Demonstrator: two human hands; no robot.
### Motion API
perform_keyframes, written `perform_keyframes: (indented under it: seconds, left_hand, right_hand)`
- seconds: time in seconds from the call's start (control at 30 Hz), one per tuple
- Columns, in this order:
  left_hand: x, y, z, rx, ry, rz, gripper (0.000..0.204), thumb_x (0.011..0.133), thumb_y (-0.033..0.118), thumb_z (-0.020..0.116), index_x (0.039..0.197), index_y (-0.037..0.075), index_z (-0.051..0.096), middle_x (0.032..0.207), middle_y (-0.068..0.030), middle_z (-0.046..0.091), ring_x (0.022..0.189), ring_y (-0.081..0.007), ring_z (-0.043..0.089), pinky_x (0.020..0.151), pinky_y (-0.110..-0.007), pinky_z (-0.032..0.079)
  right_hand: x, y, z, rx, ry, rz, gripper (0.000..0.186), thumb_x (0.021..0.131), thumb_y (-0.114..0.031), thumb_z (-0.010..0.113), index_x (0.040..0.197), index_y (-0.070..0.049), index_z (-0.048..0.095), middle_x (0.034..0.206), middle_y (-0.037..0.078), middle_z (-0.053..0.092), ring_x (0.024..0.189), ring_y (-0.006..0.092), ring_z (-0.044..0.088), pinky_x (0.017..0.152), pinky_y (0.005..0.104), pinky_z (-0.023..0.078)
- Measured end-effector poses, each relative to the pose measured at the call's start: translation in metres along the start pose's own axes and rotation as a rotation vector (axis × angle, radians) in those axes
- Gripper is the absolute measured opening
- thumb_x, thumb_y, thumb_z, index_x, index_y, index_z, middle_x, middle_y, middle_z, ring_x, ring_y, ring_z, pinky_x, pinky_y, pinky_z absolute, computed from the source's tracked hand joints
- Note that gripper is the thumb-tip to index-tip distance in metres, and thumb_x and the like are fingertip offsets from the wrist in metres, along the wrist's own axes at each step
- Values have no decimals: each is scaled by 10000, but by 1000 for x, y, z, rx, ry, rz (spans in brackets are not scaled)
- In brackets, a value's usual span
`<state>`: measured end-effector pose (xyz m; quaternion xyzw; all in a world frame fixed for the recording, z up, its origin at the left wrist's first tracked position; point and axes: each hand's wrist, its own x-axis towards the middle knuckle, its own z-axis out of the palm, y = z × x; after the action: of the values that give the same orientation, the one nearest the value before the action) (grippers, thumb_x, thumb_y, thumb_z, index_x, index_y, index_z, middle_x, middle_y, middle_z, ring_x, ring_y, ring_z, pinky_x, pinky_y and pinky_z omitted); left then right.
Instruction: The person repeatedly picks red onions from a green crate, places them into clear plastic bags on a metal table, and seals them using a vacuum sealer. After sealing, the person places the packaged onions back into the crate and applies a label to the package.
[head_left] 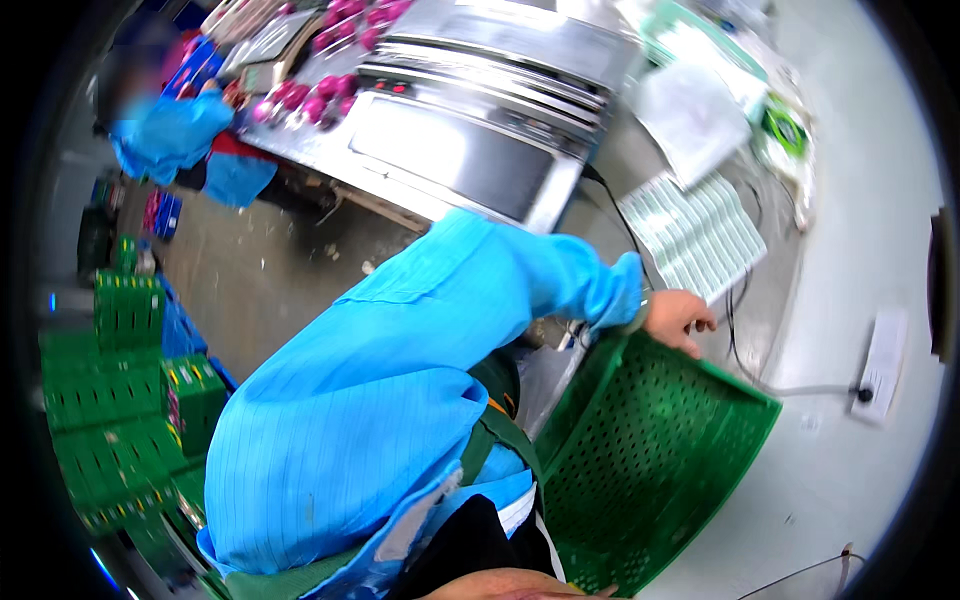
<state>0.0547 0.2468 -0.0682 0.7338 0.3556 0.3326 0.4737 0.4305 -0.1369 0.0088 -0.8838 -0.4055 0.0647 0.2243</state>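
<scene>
green perforated crate (pixel 650 460), empty, tilted.

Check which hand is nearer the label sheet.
Left. The left hand is just below the label sheet, at the crate rim; the right hand is far below, at the picture's bottom edge.

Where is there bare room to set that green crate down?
Bare grey floor lies right of the green crate, past the wall socket. Bare concrete lies below the steel machine. Stacked green crates crowd the left.
</scene>
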Motion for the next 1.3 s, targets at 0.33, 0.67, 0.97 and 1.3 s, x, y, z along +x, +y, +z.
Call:
perform_keyframes:
  seconds: [0.33,0.67,0.97,1.3]
  left_hand:
    - [-402,-23,-291,-363,1224,-629,271,871,173,654,1089,12,651,899,-42,667,789,-109,596,726,-267,505]
    - [-569,-159,-474,-976,1632,-599,645,867,68,633,1397,-60,289,910,-67,567,673,-87,499,720,-242,481]
    - [-553,-206,-520,-884,1734,-681,348,907,119,585,1206,-41,508,802,-62,582,662,-135,577,615,-269,532]
    - [-533,-74,-591,-480,1637,-402,395,920,86,566,1295,-28,517,731,-27,592,574,-96,569,536,-244,493]
  right_hand:
    - [-156,-575,243,610,-1203,-895,388,878,-2,592,1262,5,535,1004,150,653,911,188,649,795,286,520]
    - [-416,-982,479,-173,-915,-2028,261,802,-154,616,1022,-16,643,970,222,649,913,374,633,770,480,495]
    - [-428,-1021,654,-620,-909,-2063,231,726,-107,661,947,-42,645,946,201,664,919,382,632,797,461,506]
    - [-360,-1059,478,-32,-1133,-1712,174,768,-53,636,925,-17,572,771,105,627,675,234,614,617,352,470]
